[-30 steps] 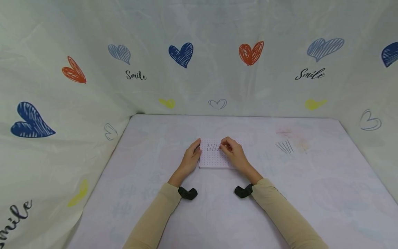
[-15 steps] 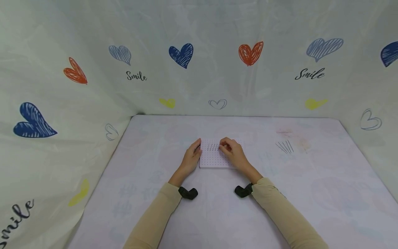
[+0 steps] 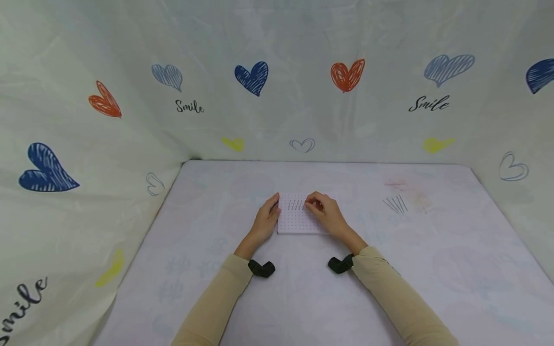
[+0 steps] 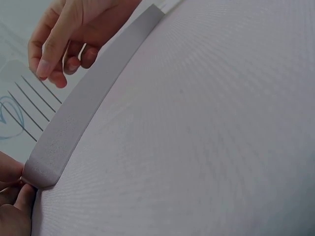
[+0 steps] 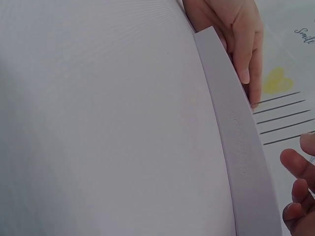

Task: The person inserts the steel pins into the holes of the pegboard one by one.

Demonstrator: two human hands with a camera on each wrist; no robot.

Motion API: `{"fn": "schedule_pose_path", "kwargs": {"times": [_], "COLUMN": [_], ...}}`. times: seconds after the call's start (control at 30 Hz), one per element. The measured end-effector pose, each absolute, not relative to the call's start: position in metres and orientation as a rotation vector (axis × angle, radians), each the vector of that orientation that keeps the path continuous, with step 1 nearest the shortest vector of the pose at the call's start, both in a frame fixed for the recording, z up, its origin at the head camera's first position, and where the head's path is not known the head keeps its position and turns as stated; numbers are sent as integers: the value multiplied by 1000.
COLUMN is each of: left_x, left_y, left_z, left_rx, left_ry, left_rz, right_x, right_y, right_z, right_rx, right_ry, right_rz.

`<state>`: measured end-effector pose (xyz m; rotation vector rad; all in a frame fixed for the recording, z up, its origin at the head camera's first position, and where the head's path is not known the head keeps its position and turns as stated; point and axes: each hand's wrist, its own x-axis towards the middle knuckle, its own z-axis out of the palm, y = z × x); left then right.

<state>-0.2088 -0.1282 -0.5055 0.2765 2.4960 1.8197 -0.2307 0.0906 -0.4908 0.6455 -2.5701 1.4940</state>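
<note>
Pegboard (image 3: 298, 222) between hands | left hand (image 3: 265, 222) steadies edge, fingers straight | right hand (image 3: 325, 213) pinches pin (image 3: 304, 205)

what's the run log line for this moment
left hand: steadies pegboard edge | right hand: at upright pins | spare pins: on table

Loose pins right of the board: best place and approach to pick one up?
The loose pins lie flat on the table, fanned and slightly apart, with nothing around them. Probably best to come from straight above with a fingertip pinch across a pin's shaft near its middle, taking an outermost pin so its neighbours stay put. The right hand is nearer; the left hand rests on the pegboard.
</note>
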Motion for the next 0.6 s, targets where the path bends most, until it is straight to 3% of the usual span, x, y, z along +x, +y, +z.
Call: {"fn": "schedule_pose_path", "kwargs": {"times": [0.6], "left_x": [-209], "left_y": [-128], "left_z": [-507], "left_rx": [248], "left_ry": [2518], "left_rz": [1791], "right_x": [-230], "right_y": [113], "right_z": [-485], "right_rx": [537], "right_ry": [-2545], "right_rz": [1511]}}
